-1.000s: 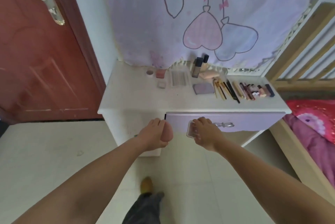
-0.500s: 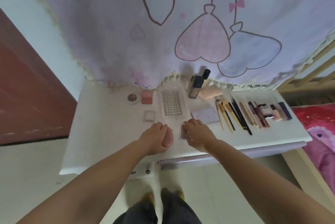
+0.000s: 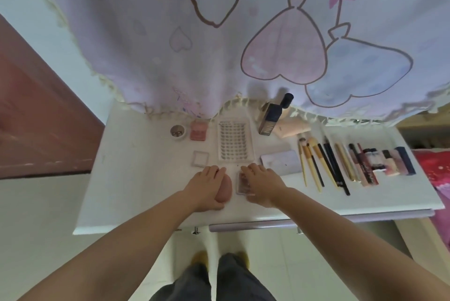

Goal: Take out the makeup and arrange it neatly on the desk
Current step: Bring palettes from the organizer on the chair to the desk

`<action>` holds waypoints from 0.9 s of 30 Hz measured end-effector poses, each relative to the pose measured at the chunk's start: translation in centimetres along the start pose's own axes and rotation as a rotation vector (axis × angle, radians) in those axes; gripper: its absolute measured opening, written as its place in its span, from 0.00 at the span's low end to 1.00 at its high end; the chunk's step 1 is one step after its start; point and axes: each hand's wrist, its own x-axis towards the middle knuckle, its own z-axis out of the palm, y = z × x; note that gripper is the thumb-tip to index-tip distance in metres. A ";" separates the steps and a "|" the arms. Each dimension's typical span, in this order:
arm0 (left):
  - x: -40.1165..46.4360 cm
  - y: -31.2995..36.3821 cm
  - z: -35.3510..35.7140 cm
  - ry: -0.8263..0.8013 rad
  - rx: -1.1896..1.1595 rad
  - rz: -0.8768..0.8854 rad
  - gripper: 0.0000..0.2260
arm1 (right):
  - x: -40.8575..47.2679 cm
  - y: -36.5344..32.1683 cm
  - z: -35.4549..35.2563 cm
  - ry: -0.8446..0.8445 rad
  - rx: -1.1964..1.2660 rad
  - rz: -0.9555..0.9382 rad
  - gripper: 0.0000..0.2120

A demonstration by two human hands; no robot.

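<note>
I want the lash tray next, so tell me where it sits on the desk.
In the head view the lash tray lies flat mid-desk toward the back, between the pink compact on its left and the dark bottle on its right, just beyond both hands.

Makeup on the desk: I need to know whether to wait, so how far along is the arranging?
Mostly done: brushes, lash tray and tubes already lie in rows on the desk. In hand: the left hand holds a pink sponge, the right hand a small compact, both at the desktop. Left: releasing these two.
</note>
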 end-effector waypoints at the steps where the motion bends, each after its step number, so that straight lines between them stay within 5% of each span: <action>1: 0.0 0.0 -0.5 0.030 -0.006 0.013 0.41 | -0.2 0.1 -0.3 0.018 0.028 0.006 0.35; 6: 2.1 1.6 -5.7 0.320 0.002 0.196 0.29 | -3.6 1.5 -2.0 0.372 0.100 0.079 0.25; 10: 4.1 5.8 -8.7 0.403 0.066 0.446 0.25 | -9.0 2.3 -1.7 0.653 0.068 0.415 0.24; 17: 3.2 15.3 -4.7 0.276 0.298 0.747 0.31 | -19.5 -1.5 5.8 0.400 0.224 1.133 0.29; 27: -11.0 27.2 8.9 -0.130 0.550 1.237 0.32 | -33.2 -20.3 19.7 0.252 0.638 1.799 0.30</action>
